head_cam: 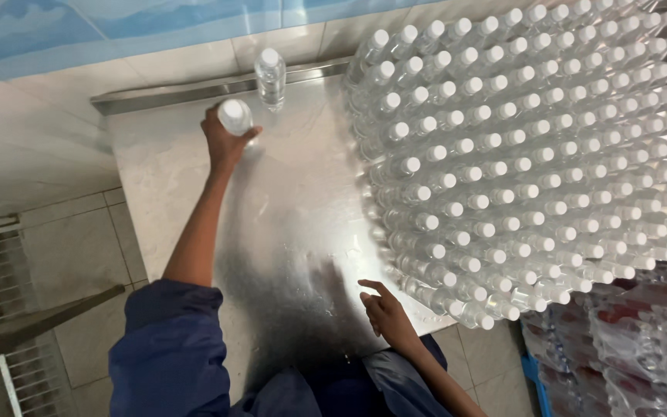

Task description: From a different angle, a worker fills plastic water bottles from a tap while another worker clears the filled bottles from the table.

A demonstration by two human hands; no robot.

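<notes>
Bottle [234, 116], upright, upper left of frame: my left hand [224, 143] wraps it from below. Second bottle [270, 76] stands just beyond. My right hand [384, 313], fingers loose, holds nothing.

Left hand [225, 143] far forward, arm straight, fingers closed in grip. Right hand [385, 313] low, near body, fingers loosely spread.
</notes>
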